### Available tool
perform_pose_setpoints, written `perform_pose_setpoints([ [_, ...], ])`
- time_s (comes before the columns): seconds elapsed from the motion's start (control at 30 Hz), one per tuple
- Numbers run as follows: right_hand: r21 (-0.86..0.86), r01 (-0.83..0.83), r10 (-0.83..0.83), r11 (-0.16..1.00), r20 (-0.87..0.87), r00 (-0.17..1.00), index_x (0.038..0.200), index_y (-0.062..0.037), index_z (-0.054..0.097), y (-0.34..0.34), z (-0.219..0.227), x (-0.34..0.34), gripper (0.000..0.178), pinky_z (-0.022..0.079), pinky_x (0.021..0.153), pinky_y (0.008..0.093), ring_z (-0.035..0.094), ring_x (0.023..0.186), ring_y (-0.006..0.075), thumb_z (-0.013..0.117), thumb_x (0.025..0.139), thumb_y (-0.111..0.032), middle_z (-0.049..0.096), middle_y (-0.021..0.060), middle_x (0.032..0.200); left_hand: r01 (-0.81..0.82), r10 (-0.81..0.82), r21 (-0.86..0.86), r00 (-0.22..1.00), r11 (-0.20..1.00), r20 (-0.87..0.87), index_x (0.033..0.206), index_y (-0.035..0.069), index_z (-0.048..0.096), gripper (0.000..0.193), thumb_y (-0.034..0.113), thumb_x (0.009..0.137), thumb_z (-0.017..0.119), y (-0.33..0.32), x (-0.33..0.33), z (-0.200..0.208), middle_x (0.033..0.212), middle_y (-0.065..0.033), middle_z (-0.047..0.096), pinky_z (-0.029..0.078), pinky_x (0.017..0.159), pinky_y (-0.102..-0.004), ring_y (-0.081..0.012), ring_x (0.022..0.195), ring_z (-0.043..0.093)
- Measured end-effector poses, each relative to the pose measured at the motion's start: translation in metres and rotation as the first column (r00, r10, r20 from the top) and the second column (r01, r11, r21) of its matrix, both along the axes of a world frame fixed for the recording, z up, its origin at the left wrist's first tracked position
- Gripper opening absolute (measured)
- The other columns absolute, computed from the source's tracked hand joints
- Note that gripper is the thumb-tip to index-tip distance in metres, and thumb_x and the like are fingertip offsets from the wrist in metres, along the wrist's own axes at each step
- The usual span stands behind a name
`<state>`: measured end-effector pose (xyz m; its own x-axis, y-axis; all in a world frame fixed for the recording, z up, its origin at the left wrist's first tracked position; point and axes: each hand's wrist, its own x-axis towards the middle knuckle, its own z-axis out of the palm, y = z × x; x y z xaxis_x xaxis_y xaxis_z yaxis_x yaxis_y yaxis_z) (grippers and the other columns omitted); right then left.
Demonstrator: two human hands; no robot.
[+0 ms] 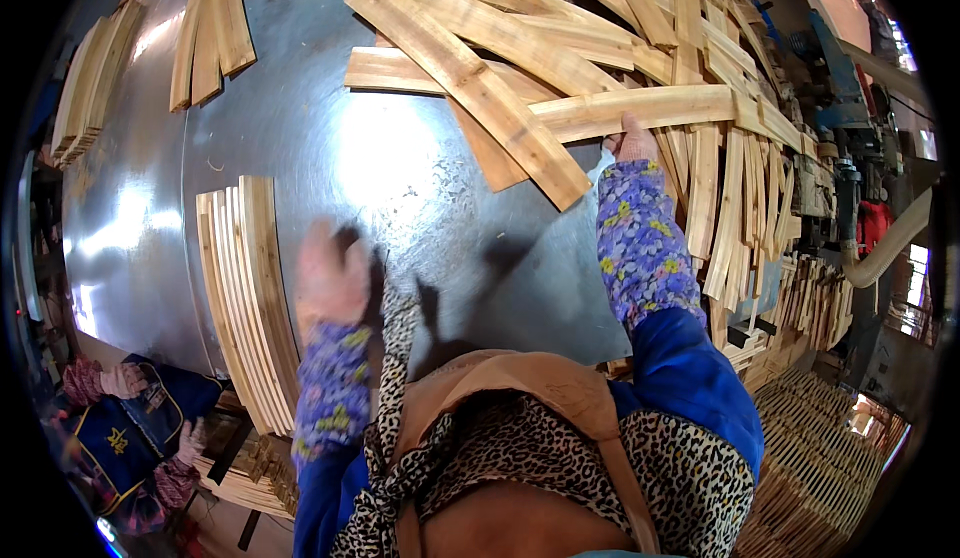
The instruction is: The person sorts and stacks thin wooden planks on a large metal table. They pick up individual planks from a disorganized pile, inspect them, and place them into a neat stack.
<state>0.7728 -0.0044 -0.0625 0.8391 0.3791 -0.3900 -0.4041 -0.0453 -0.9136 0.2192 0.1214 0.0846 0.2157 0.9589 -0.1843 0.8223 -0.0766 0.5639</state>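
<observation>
My right hand [633, 144] grips the near edge of a pale wooden board [690, 106], which lies crosswise on the loose pile. My left hand [333, 276], a little blurred, hovers over the metal table [300, 143] with thumb and fingers apart and nothing in it. Just left of that hand, a neat row of wooden slats [240, 288] stands side by side. A longer board [470, 88] slants across the pile, its near end left of my right hand. Flowered sleeves cover both my forearms.
Loose boards [560, 38] heap up at the far right, with more slats [735, 208] beyond my right arm. Stacked slats [95, 83] and several boards [210, 33] lie far left. Another person's hand [124, 381] shows at lower left. Machinery with a hose [890, 248] stands right.
</observation>
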Motion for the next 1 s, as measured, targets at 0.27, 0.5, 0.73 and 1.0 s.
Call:
perform_pose_setpoints([
  [0.27,-0.171,-0.486,0.511,0.857,0.158,0.845,0.138,0.0011,0.067,0.049,0.129,-0.186,0.051,0.060,0.081,0.0341,0.073,0.090,0.0211,0.078,0.101,-0.032,0.076,0.0106,0.105,0.361,-0.363,0.047,0.906,0.931,0.220,0.149,0.004,0.058,0.073,0.035,0.087,0.082,0.006,0.202,-0.018,0.139,-0.0188,0.066,0.048,0.113,-0.0539,-0.0416,0.129,0.064],
  [0.5,-0.973,-0.036,0.963,0.226,0.218,0.160,0.170,-0.0129,0.038,0.123,0.093,-0.116,0.109,0.036,0.127,0.0543,0.037,0.159,0.0417,0.077,0.085,-0.067,0.043,0.0227,0.170,0.158,-0.156,0.287,0.987,0.945,-0.028,0.134,0.002,0.072,0.053,0.033,0.092,0.071,0.033,0.149,-0.105,0.142,-0.0243,0.065,0.048,0.112,-0.0511,-0.0415,0.131,0.061],
  [0.73,-0.812,-0.562,0.967,0.155,0.007,0.256,0.167,-0.0100,0.039,0.151,0.082,-0.098,0.113,0.062,0.099,0.0495,0.074,0.118,0.0349,0.093,0.078,-0.052,0.072,0.0232,0.138,-0.094,0.106,-0.053,0.941,0.994,0.322,0.133,-0.005,0.068,0.048,0.031,0.102,0.060,0.030,0.125,-0.123,0.141,-0.0322,0.063,0.045,0.115,-0.0522,-0.0523,0.127,0.058],
  [1.0,-0.638,-0.727,0.932,0.254,-0.039,0.359,0.157,0.0018,0.046,0.108,0.051,-0.204,0.097,0.063,0.090,0.0449,0.077,0.107,0.0304,0.091,0.084,-0.044,0.077,0.0202,0.124,-0.196,0.596,-0.588,0.500,0.785,0.629,0.125,-0.004,0.064,0.041,0.029,0.100,0.063,-0.004,0.099,-0.120,0.118,-0.0176,0.072,0.053,0.101,-0.0419,-0.0271,0.114,0.067],
])
